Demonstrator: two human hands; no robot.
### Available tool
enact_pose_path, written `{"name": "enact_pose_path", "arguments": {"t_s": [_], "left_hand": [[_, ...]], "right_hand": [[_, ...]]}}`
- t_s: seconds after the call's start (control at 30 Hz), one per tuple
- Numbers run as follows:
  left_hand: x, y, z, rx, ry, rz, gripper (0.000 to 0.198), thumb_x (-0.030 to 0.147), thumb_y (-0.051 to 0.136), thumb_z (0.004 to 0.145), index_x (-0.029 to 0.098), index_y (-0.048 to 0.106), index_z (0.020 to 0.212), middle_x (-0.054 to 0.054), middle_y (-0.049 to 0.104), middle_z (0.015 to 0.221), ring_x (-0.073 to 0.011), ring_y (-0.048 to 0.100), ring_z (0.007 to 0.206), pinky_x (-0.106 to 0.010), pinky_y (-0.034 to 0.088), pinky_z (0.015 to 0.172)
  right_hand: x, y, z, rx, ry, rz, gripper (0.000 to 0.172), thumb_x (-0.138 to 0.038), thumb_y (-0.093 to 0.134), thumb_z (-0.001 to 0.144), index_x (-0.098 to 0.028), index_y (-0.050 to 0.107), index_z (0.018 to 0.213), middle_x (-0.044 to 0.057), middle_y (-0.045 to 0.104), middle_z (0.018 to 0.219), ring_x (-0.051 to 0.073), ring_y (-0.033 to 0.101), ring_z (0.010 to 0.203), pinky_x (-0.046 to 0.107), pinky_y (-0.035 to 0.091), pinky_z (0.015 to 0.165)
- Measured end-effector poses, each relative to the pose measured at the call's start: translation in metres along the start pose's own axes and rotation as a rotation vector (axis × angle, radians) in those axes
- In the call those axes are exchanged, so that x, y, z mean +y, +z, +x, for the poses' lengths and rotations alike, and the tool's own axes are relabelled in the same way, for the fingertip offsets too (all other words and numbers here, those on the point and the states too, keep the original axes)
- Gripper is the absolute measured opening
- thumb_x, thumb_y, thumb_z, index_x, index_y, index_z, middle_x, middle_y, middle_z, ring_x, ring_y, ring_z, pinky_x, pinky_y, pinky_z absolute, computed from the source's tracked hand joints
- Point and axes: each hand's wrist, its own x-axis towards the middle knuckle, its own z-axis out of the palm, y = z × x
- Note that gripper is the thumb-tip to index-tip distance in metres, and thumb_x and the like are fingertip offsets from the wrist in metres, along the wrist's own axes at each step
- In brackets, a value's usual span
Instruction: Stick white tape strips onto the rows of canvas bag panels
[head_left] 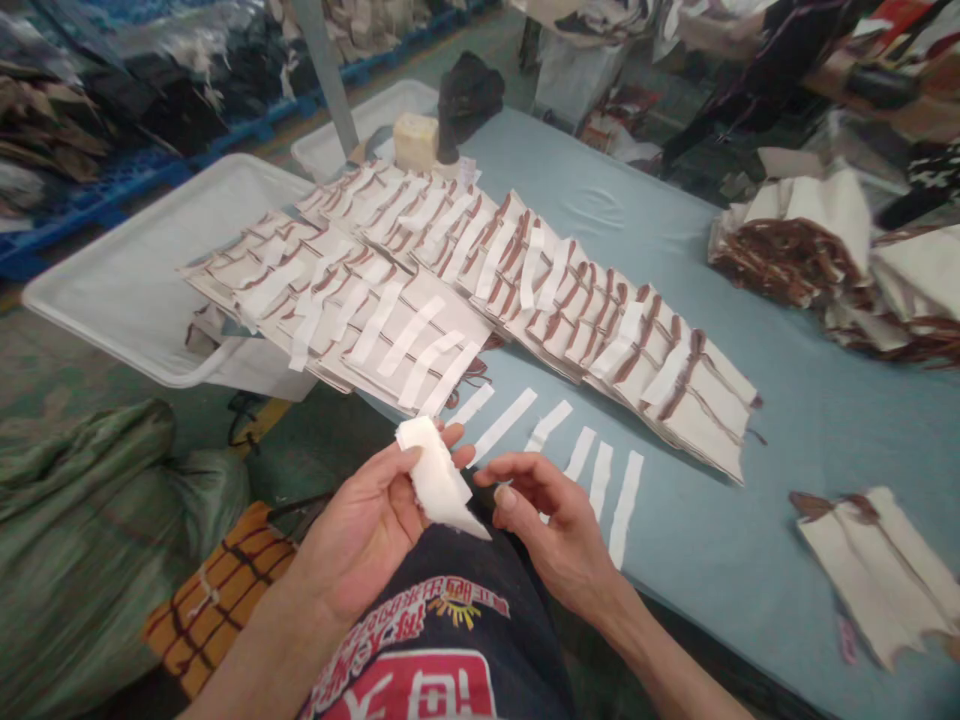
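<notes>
My left hand [379, 510] grips a small stack of white paper strips [436, 472], thumb on top and fingers beneath. The stack's lower end tapers to a loose tip. Close to that end, my right hand [559, 520] is half curled, thumb and forefinger apart, and no object shows between them. Several single white strips [625, 512] lie side by side along the near edge of the blue table [720, 560], some partly behind my right hand. Beyond them, cream flat bags [705, 420] with brown cord handles overlap in long rows, many with a white strip across them.
Bundled cream bags [795, 240] are heaped at the table's right side, with a smaller bundle [874, 570] at the near right. A white plastic tub [112, 330] stands left of the table. A yellowish block [416, 142] and a dark bag [470, 90] sit at the far end.
</notes>
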Motion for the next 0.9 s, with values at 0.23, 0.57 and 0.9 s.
{"name": "enact_pose_path", "arguments": {"t_s": [0.23,0.57,0.9], "left_hand": [[-0.001,-0.009,-0.008,-0.019,0.135,-0.001,0.031,0.001,0.045,0.099,0.006,0.075,0.106,-0.011,0.084,0.097,-0.0203,0.082,0.081,-0.029,0.069,0.063],[-0.016,-0.032,-0.022,-0.116,0.242,0.039,0.027,0.002,0.050,0.098,0.008,0.073,0.111,-0.016,0.083,0.106,-0.0215,0.081,0.085,-0.030,0.068,0.070],[-0.008,-0.032,-0.033,-0.128,0.112,0.006,0.032,0.002,0.041,0.100,0.003,0.072,0.108,-0.014,0.084,0.096,-0.0223,0.081,0.080,-0.035,0.070,0.062]], "right_hand": [[0.010,0.035,-0.026,-0.050,-0.008,-0.157,0.025,-0.040,0.063,0.093,-0.018,0.068,0.082,-0.004,0.056,0.060,0.011,0.047,0.054,0.025,0.035,0.053],[0.021,0.028,-0.044,0.222,-0.315,-0.365,0.015,-0.026,0.061,0.095,-0.022,0.066,0.108,0.002,0.076,0.090,0.015,0.068,0.070,0.025,0.056,0.064],[0.053,0.033,-0.020,0.426,-1.037,-0.881,0.045,-0.024,0.071,0.095,-0.022,0.053,0.136,0.016,0.073,0.121,0.027,0.072,0.107,0.040,0.063,0.085]]}}
